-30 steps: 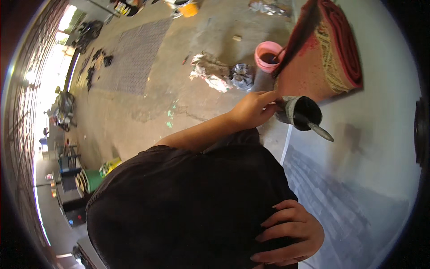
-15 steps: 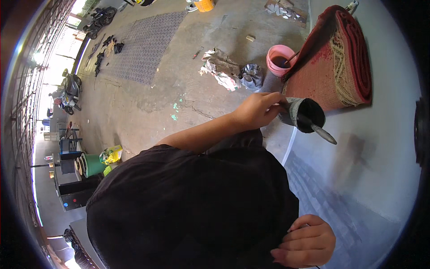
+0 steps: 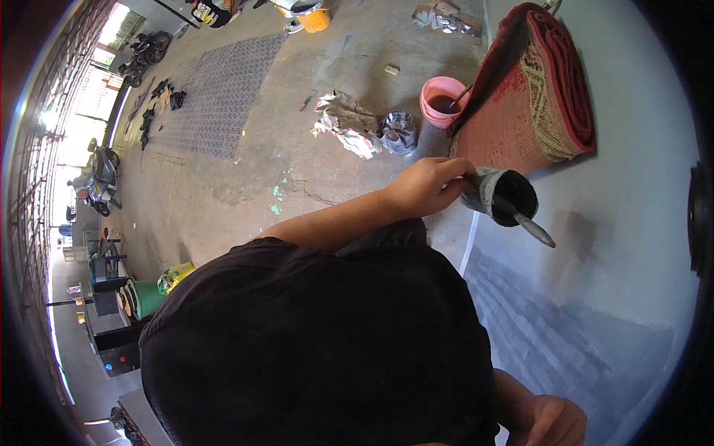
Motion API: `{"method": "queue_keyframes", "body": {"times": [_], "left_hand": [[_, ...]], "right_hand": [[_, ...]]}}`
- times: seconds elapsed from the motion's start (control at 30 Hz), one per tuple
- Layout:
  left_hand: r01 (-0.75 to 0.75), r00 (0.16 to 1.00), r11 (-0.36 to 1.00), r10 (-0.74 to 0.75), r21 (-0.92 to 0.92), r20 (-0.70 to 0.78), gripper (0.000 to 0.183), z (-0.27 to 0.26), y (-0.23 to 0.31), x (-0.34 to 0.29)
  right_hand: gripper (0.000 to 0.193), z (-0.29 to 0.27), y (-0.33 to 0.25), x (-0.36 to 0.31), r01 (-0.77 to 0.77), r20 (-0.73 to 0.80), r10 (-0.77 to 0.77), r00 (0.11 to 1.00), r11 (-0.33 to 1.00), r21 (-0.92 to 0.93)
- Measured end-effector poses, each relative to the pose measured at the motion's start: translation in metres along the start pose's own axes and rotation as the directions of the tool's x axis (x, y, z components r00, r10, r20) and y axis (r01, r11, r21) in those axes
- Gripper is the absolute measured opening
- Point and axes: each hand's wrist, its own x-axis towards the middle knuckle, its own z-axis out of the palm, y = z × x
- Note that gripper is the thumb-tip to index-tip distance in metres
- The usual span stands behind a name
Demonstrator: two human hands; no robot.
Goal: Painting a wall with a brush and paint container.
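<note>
My left hand (image 3: pixel 435 187) grips the rim side of a dark, grey-smeared cup (image 3: pixel 487 195), which is tilted with its mouth toward the wall. A grey-coated handle (image 3: pixel 535 231) sticks out of that mouth; what its other end is like is hidden inside. Low at the right edge of my dark shirt, my right hand (image 3: pixel 556 424) is closed, its fingers curled. Whatever it may hold is out of sight. Beside it the pale wall (image 3: pixel 639 260) carries streaky blue-grey paint (image 3: pixel 528 320) on its lower part.
A rolled red rug (image 3: pixel 513 111) leans by the wall, next to a pink bucket (image 3: pixel 439 99) with brownish liquid and a stick. Crumpled paper sacking (image 3: pixel 346 123) and a dark plastic bag (image 3: pixel 398 134) lie on the concrete floor. Farther off are a patterned mat (image 3: pixel 216 93) and an orange bucket (image 3: pixel 315 20).
My right hand has moved down and to the right and turned. The whole view has shifted slightly, while the cup stays in my left hand.
</note>
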Motion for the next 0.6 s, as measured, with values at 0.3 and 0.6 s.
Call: {"method": "queue_keyframes", "body": {"times": [0.3,0.6], "left_hand": [[-0.017,0.998,0.998,0.021,0.059,-0.064,0.021,-0.011,0.008,-0.024],[0.122,0.971,0.992,-0.115,0.021,-0.211,0.021,-0.039,0.012,-0.066]], "right_hand": [[0.007,0.02,-0.004,-0.011,0.114,-0.145,-0.078,0.986,0.959,0.261],[0.019,-0.003,0.035,0.034,-0.158,0.444,0.161,0.881,0.986,-0.044]]}}
